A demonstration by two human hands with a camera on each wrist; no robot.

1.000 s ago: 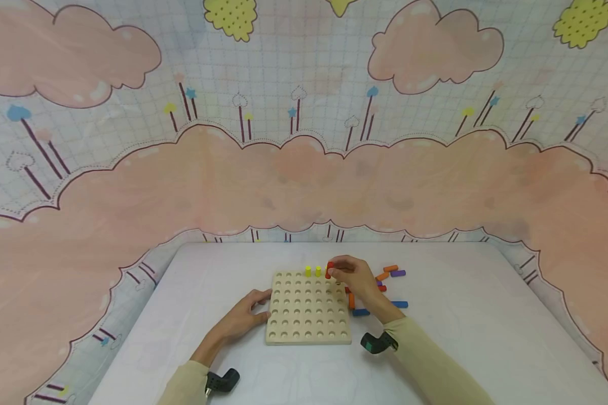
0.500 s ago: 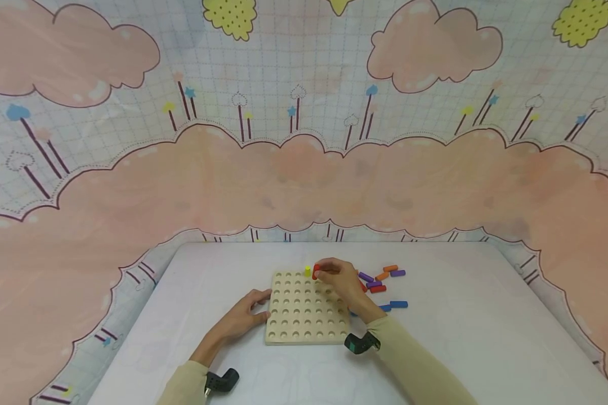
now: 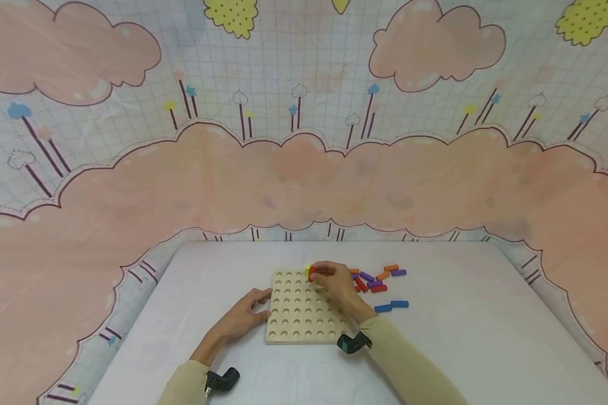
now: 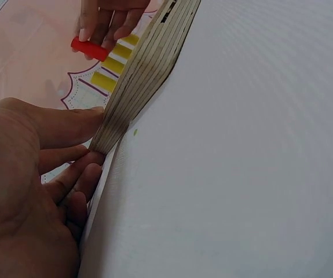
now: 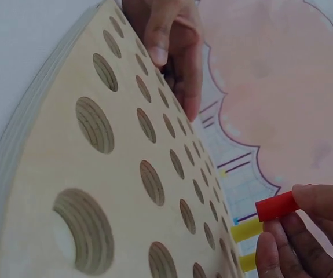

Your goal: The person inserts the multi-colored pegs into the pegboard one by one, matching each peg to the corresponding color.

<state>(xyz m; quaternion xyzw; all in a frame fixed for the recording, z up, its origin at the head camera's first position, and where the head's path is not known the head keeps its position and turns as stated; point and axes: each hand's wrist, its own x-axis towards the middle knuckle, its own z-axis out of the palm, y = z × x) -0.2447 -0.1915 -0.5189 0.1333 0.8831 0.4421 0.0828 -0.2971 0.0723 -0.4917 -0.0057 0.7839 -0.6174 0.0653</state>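
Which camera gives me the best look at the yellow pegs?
The left wrist view: it shows several yellow pegs sticking out in a row along the board. The head view catches only a small yellow patch beside the right hand, and the right wrist view shows just two, near that hand.

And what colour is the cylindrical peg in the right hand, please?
The cylindrical peg is red, clearest in the right wrist view.

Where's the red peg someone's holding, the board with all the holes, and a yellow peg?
Red peg (image 5: 275,207): right wrist view, on the end poking out.
Board (image 3: 303,305): head view, bare wood near its middle.
Yellow peg (image 4: 103,81): left wrist view, on its side.
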